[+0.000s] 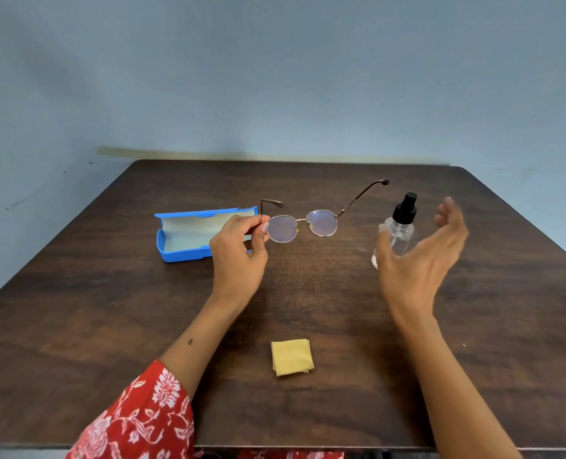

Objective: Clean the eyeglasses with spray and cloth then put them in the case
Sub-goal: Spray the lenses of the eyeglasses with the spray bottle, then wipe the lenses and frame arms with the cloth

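Head view: you held the round gold wire-rimmed eyeglasses [303, 223] above the dark wooden counter [109, 309], temples unfolded.
Left hand: your left hand [238, 250] pinched the frame at its left hinge, fingers curled round it.
Right hand: your right hand [420, 250] was spread wide and holding nothing, blurred, just in front of the clear spray bottle with the black pump [397, 226]; contact could not be judged.
Step in hand: taking up the spray, as it seemed.
Doing it well: you needed to wrap the bottle low, leave a finger free for the pump, and aim the nozzle at the lenses.
Around: folded yellow cloth [291, 357] lay near you; open blue plastic case [189, 235] sat behind your left hand.
In the way: the raised right temple reached near the bottle.
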Motion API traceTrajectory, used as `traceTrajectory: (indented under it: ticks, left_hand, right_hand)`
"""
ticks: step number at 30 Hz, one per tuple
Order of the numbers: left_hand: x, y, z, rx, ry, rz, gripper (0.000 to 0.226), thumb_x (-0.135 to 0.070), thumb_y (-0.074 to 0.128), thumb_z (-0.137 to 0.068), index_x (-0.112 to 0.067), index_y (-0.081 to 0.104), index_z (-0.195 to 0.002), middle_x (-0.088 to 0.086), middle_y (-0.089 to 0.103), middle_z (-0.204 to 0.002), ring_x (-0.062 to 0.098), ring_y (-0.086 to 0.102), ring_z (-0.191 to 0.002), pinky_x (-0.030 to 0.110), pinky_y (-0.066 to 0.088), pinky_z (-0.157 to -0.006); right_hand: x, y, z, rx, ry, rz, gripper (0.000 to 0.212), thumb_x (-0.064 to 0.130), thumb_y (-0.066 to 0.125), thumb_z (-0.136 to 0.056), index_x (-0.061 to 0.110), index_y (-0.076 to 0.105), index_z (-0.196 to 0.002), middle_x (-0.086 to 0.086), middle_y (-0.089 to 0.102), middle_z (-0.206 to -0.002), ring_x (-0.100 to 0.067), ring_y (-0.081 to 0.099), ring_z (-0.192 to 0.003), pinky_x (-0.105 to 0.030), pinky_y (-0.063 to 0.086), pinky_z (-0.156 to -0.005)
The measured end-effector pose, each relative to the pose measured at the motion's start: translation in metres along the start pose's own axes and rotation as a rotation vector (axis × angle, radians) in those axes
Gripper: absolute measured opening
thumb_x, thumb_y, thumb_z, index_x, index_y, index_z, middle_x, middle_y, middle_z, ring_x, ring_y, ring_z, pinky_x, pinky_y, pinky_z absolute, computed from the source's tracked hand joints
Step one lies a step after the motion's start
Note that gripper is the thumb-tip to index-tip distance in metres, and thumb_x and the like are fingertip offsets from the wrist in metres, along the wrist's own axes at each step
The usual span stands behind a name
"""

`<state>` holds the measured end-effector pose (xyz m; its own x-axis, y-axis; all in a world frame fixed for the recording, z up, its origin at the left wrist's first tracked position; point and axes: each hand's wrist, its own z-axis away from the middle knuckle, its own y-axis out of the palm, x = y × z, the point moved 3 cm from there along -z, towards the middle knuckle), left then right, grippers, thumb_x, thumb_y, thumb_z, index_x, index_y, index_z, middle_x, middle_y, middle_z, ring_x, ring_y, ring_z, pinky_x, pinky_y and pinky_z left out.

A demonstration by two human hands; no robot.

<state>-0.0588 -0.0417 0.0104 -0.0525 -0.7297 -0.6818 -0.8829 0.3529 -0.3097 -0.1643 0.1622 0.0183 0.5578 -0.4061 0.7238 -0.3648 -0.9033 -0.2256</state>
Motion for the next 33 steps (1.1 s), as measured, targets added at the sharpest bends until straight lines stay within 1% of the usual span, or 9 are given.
traceTrajectory:
  ticks: [3,6,8,11,14,17,20,26,33]
  left_hand:
    - [-0.001,-0.001,-0.001,-0.018,0.002,-0.007,0.019,-0.001,0.063,-0.085,-0.007,0.070,-0.101,-0.007,0.062,-0.093,0.004,0.059,-0.079,0.007,0.046,-0.059]
    - [0.001,-0.001,0.001,-0.010,-0.029,0.005,0.018,-0.003,0.063,-0.085,-0.008,0.070,-0.100,-0.005,0.065,-0.093,0.003,0.059,-0.077,0.007,0.045,-0.056]
    - [0.004,0.000,0.003,0.001,-0.027,0.031,0.016,-0.005,0.063,-0.084,-0.009,0.071,-0.098,-0.001,0.068,-0.092,0.007,0.063,-0.078,0.013,0.048,-0.054]
    - [0.007,-0.002,0.006,0.035,-0.028,0.034,0.017,-0.006,0.063,-0.084,-0.011,0.071,-0.098,-0.003,0.068,-0.093,0.005,0.062,-0.084,0.018,0.053,-0.059]
    - [0.009,-0.006,0.011,0.067,-0.057,0.035,0.017,-0.005,0.064,-0.083,-0.012,0.071,-0.097,-0.009,0.066,-0.091,-0.002,0.061,-0.084,0.013,0.053,-0.062]
    - [0.012,-0.007,0.019,0.090,-0.116,0.059,0.015,-0.005,0.066,-0.082,-0.012,0.072,-0.094,-0.008,0.066,-0.088,-0.008,0.061,-0.079,0.013,0.053,-0.067]
    - [0.017,-0.005,0.027,0.101,-0.202,0.092,0.014,-0.004,0.066,-0.081,-0.011,0.073,-0.091,-0.003,0.070,-0.087,-0.001,0.065,-0.077,0.010,0.050,-0.070]
    - [0.021,0.001,0.032,0.150,-0.316,0.111,0.014,-0.008,0.067,-0.080,-0.013,0.074,-0.092,-0.002,0.073,-0.086,0.009,0.070,-0.077,0.032,0.056,-0.080]
    - [0.024,0.001,0.033,0.164,-0.440,0.153,0.016,-0.008,0.068,-0.079,-0.016,0.075,-0.092,-0.002,0.074,-0.083,0.006,0.070,-0.074,0.035,0.057,-0.082]
  right_hand:
    - [0.030,-0.013,0.017,0.130,-0.052,-0.115,0.036,0.018,0.066,-0.083,0.014,0.051,-0.116,0.002,0.059,-0.104,-0.010,0.055,-0.092,-0.025,0.044,-0.082]
    - [0.046,-0.007,0.050,0.737,-0.005,-0.057,0.017,0.029,0.068,-0.081,0.025,0.060,-0.095,0.010,0.063,-0.081,-0.004,0.058,-0.073,-0.026,0.049,-0.071]
    - [0.051,-0.004,0.072,1.096,0.002,0.021,0.020,0.040,0.067,-0.081,0.027,0.061,-0.095,0.010,0.062,-0.087,-0.004,0.058,-0.078,-0.027,0.049,-0.076]
    - [0.057,-0.003,0.086,1.328,-0.100,0.179,0.032,0.041,0.064,-0.084,0.027,0.054,-0.111,0.009,0.053,-0.105,-0.010,0.053,-0.096,-0.028,0.044,-0.087]
    - [0.060,0.001,0.088,1.404,-0.093,0.248,0.040,0.033,0.072,-0.078,0.024,0.053,-0.112,0.007,0.051,-0.099,-0.014,0.051,-0.093,-0.028,0.044,-0.085]
    - [0.058,0.006,0.088,1.428,-0.008,0.174,0.020,0.030,0.079,-0.069,0.029,0.061,-0.079,0.008,0.060,-0.077,-0.005,0.053,-0.069,-0.027,0.048,-0.072]
    - [0.055,0.007,0.086,1.373,0.025,0.067,0.017,0.027,0.080,-0.065,0.024,0.064,-0.069,0.002,0.066,-0.072,-0.004,0.056,-0.063,-0.027,0.049,-0.068]
    - [0.049,0.018,0.062,1.185,0.493,-0.442,0.015,-0.002,0.073,-0.075,0.011,0.066,-0.076,-0.004,0.063,-0.070,-0.010,0.059,-0.058,-0.023,0.051,-0.050]
    - [0.046,0.042,0.034,0.925,0.280,-0.386,0.022,0.000,0.069,-0.076,0.022,0.074,-0.080,-0.002,0.071,-0.073,-0.009,0.061,-0.060,-0.023,0.053,-0.053]
